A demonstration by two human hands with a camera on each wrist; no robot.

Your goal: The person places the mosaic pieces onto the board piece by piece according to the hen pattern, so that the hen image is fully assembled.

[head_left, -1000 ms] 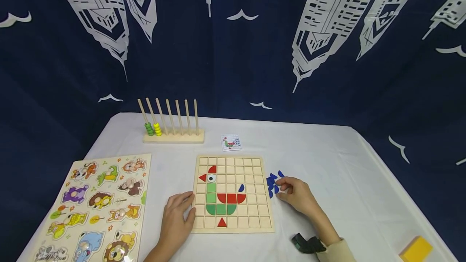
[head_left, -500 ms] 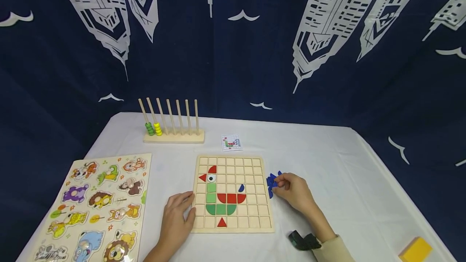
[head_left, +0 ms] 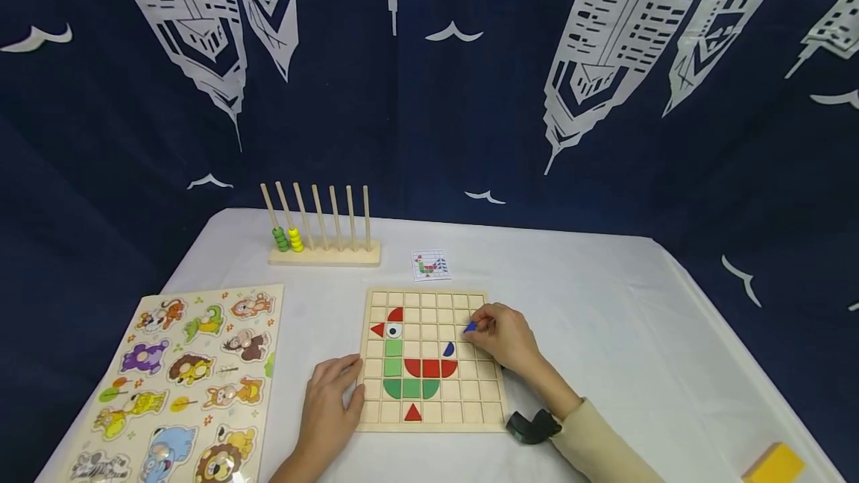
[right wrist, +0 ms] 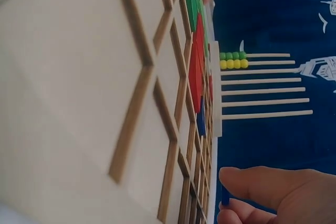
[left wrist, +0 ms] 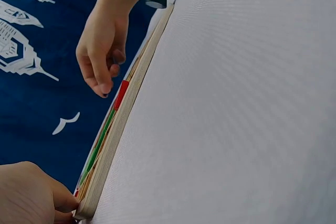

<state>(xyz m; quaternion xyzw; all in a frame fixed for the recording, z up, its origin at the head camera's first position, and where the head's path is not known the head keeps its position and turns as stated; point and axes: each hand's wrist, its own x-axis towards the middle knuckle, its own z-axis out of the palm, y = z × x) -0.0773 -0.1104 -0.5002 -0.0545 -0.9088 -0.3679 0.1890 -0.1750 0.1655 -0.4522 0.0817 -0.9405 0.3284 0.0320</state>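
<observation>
A wooden grid board (head_left: 471, 391) lies on the white table, with red, green and blue flat pieces and an eye tile set in it as a bird. My right hand (head_left: 508, 338) is over the board's right side, pinching a small blue piece (head_left: 470, 327) between thumb and fingertips. The right wrist view shows this blue piece (right wrist: 225, 196) edge-on, so its full shape is hidden. One blue half-round piece (head_left: 448, 349) sits in a cell to the left. My left hand (head_left: 330, 397) rests against the board's left edge, fingers loosely bent.
A small pattern card (head_left: 431, 264) lies behind the board. A wooden peg counter (head_left: 325, 255) with green and yellow beads stands at the back left. An animal puzzle board (head_left: 181, 386) lies at left, a yellow block (head_left: 774, 463) at front right.
My right hand has picked up a blue piece from the pile beside the board and moved left over the grid. The pile is now mostly hidden. My left hand stays at the board's edge.
</observation>
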